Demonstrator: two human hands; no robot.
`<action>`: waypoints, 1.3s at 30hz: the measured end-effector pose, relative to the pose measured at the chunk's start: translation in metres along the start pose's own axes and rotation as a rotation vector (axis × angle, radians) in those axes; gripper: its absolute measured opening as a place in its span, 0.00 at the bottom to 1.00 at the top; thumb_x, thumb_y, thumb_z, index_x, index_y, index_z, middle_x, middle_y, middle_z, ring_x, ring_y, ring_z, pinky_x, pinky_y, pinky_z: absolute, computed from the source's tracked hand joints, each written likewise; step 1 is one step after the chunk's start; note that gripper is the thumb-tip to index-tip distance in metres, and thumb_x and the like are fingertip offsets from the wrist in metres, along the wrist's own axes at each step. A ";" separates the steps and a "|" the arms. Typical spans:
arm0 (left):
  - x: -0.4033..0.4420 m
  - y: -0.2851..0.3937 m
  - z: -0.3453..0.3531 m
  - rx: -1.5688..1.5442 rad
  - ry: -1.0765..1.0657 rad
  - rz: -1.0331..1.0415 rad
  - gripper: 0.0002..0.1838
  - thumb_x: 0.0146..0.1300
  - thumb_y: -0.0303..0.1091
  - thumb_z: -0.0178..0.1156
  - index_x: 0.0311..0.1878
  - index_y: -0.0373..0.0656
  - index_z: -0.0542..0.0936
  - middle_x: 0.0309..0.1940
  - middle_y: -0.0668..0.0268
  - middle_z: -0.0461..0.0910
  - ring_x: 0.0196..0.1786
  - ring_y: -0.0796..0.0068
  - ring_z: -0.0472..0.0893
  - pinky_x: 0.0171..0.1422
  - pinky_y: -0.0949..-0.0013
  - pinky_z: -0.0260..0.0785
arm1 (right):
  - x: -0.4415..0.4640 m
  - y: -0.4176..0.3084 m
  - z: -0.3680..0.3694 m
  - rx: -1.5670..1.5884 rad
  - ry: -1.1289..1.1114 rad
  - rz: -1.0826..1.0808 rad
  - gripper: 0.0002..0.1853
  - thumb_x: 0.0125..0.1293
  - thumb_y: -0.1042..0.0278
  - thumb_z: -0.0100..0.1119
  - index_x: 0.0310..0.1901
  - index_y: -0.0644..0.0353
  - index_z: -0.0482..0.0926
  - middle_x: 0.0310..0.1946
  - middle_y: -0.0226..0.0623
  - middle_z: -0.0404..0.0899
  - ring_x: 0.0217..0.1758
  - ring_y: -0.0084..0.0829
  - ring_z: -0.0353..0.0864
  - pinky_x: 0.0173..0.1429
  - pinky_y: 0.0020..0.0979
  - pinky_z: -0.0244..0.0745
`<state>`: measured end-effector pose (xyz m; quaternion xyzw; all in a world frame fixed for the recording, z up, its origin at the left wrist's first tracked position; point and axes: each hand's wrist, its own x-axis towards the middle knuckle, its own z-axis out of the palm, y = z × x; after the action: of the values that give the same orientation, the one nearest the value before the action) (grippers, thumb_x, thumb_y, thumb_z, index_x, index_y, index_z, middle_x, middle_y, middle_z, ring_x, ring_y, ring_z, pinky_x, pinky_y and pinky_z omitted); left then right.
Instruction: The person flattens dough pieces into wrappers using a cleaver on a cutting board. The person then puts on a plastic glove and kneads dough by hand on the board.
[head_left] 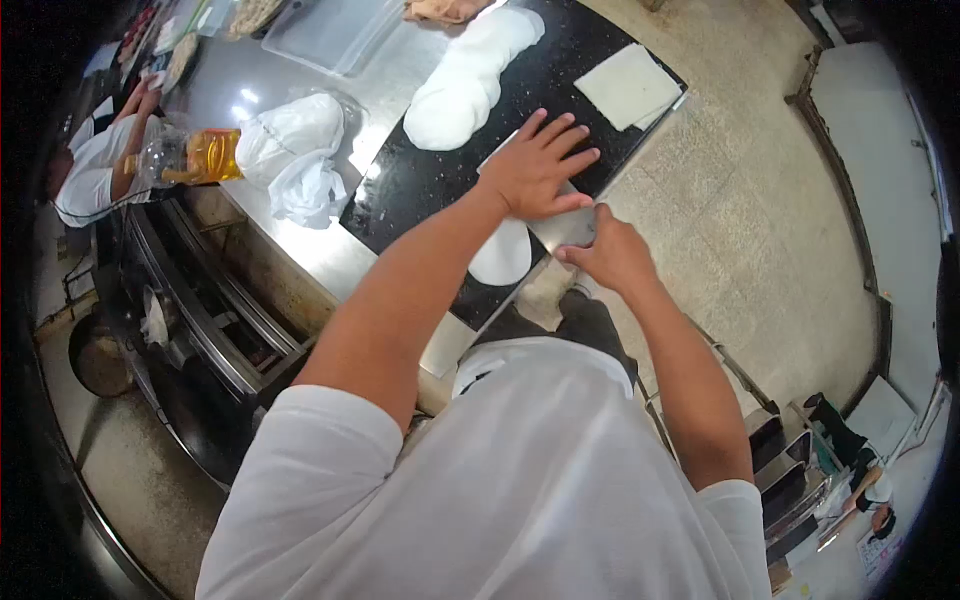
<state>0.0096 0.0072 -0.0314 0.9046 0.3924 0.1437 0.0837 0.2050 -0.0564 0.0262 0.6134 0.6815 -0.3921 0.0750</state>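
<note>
My left hand (540, 168) lies with fingers spread over a flat metal blade (568, 226) on the black worktop (400, 190). My right hand (618, 255) grips the near end of this blade at the worktop's edge; its handle is hidden by my fingers. A thin white round, looking like flattened dough (502, 255), lies beside the blade, partly under my left wrist. Further back, several similar overlapping rounds (455, 100) form a row. What lies under the blade is mostly hidden by my left hand.
White square sheets (628, 88) lie at the worktop's right corner. To the left are a white plastic bag (290, 140), a bottle of yellow liquid (212, 155) and a clear tray (325, 40). A person (105, 165) stands at far left, above a dark pan (100, 355).
</note>
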 end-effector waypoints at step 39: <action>-0.077 0.030 -0.052 -0.642 -0.416 -0.547 0.36 0.57 0.72 0.63 0.36 0.42 0.87 0.37 0.51 0.87 0.42 0.49 0.87 0.49 0.52 0.79 | -0.169 0.021 0.145 0.189 0.015 0.212 0.33 0.62 0.55 0.71 0.58 0.66 0.66 0.35 0.62 0.83 0.43 0.64 0.84 0.45 0.51 0.79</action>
<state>-0.0365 -0.0675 0.0109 0.7059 0.5271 0.0460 0.4710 0.2088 -0.2797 0.0162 0.6891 0.5736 -0.4398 0.0528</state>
